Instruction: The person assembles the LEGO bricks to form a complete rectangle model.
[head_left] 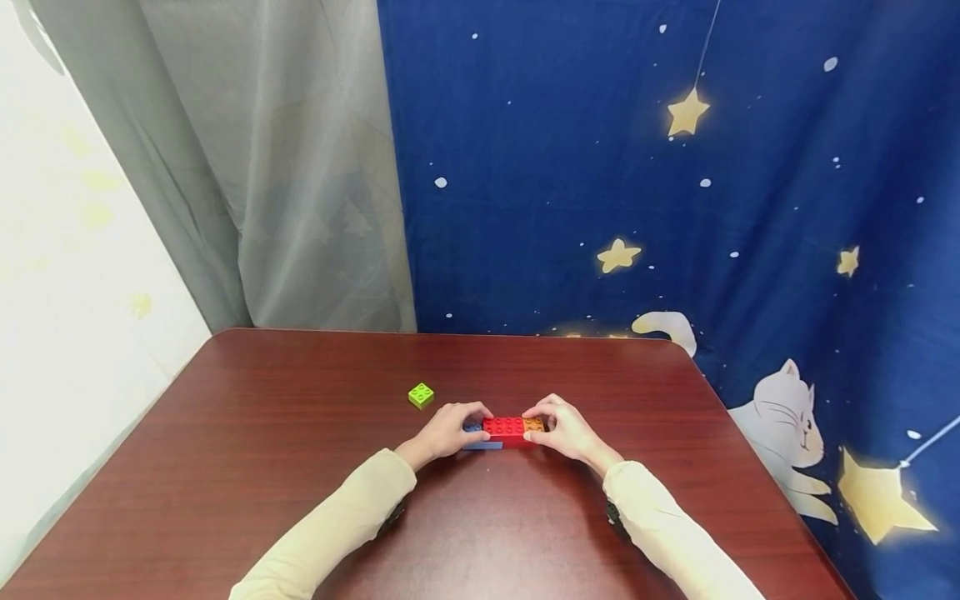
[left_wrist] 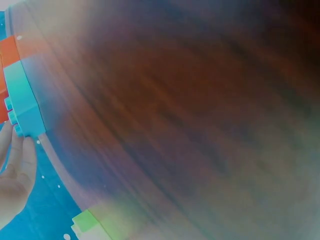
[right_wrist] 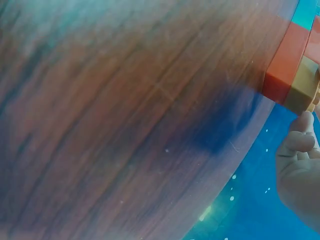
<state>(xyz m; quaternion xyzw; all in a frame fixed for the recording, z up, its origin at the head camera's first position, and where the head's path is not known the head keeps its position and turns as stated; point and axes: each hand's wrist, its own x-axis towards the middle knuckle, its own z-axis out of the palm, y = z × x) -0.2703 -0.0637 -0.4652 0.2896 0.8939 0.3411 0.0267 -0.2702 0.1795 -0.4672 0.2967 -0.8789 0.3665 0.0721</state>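
On the table, toy building bricks are joined in two layers. The upper layer has a red brick in the middle and a small orange brick at its right end. Under them show a blue brick on the left and a lower red brick on the right. My left hand pinches the upper red brick's left end, thumb in front and fingers behind, above the blue studs. With thumb and finger, my right hand pinches the orange brick, fingertips right by its seam with the red one.
A loose lime-green brick lies behind and to the left of my left hand. The dark wooden table runs back to a blue star-patterned curtain and a grey curtain.
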